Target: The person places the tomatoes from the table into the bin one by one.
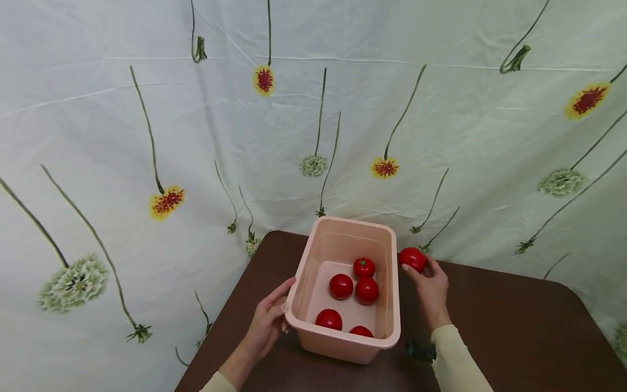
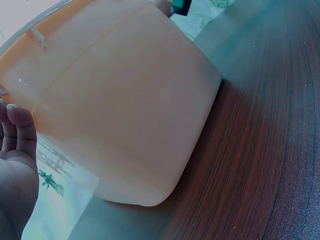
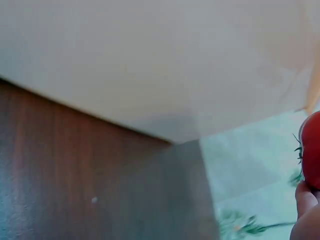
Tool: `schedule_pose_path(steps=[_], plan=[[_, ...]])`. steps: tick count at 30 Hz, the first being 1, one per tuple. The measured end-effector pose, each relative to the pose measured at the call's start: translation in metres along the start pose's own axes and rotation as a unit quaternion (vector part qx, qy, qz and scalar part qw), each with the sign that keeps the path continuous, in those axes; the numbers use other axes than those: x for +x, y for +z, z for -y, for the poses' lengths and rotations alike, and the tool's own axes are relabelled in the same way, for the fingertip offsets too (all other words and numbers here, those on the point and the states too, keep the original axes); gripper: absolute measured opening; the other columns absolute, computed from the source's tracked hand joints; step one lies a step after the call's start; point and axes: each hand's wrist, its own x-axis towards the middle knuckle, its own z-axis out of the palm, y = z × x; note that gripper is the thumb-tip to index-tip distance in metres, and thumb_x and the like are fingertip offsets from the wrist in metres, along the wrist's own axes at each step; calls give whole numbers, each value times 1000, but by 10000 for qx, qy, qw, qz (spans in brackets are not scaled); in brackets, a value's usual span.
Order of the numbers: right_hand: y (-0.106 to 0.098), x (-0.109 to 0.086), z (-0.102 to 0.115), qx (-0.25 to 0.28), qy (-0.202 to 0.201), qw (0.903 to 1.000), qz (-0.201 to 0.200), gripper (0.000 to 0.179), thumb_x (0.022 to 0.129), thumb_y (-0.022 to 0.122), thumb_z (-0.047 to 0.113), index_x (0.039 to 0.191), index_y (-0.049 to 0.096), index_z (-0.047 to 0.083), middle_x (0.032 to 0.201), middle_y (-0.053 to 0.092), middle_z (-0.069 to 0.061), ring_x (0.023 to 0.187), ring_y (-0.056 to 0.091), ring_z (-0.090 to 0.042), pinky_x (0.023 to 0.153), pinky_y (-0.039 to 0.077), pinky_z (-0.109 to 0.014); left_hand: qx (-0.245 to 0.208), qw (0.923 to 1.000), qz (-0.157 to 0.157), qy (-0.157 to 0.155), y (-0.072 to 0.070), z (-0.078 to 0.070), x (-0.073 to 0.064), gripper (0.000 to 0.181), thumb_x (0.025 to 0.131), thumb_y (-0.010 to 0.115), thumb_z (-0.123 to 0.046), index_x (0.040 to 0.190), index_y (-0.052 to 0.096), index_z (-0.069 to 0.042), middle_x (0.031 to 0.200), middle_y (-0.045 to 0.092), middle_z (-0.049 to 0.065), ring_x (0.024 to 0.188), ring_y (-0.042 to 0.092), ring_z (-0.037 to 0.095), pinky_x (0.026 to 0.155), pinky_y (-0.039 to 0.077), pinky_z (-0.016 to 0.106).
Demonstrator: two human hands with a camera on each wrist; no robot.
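A pink plastic bin (image 1: pixel 350 340) stands on the dark table with several red tomatoes (image 1: pixel 340 286) inside. One of these tomatoes (image 1: pixel 363 267) shows a green stem on top; two near the front are partly hidden by the rim. My left hand (image 1: pixel 266 321) grips the bin's rim at its front left corner, thumb on the edge. Just outside the right wall, at rim height, my right hand (image 1: pixel 431 286) holds another tomato (image 1: pixel 412 259) between thumb and fingers. In the right wrist view that tomato (image 3: pixel 311 150) is cut off by the frame's edge, its green sepals visible.
The dark brown wooden table (image 1: pixel 514 321) extends to the right of the bin. A white cloth printed with flowers (image 1: pixel 343 109) hangs behind the table and along its left side. A dark strap (image 1: pixel 420 351) is around the right wrist.
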Motion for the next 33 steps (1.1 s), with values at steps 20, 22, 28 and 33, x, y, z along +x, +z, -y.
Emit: schedule_pose_path(steps=[20, 22, 28, 33], plan=[[22, -31, 50, 359, -362, 9926, 1102, 74, 82, 77, 17, 147, 42, 15, 146, 48, -8, 129, 51, -26, 96, 47, -30, -116, 9999, 33, 106, 0, 2, 1, 57, 97, 38, -1, 150, 21, 8, 95, 65, 4, 57, 49, 7, 51, 37, 23], [24, -32, 51, 269, -429, 9908, 1255, 73, 83, 77, 17, 147, 42, 14, 146, 48, -8, 130, 50, -26, 97, 47, -32, -124, 9998, 52, 116, 0, 3, 2, 57, 97, 39, -1, 150, 21, 7, 94, 64, 3, 57, 49, 8, 51, 36, 25], [25, -34, 49, 61, -571, 9875, 1468, 70, 85, 74, 17, 147, 41, 11, 147, 48, -9, 133, 49, -27, 99, 46, -33, -128, 9998, 59, 106, 1, 3, 2, 56, 97, 38, -1, 150, 22, 7, 92, 63, 3, 57, 48, 8, 51, 34, 26], [25, -33, 49, 348, -871, 9822, 1629, 55, 95, 61, 20, 146, 43, 8, 148, 47, -11, 136, 47, -24, 97, 45, -19, -129, 9998, 35, 113, 1, 4, 2, 56, 97, 38, -1, 150, 22, 7, 92, 63, 2, 57, 47, 8, 50, 33, 27]])
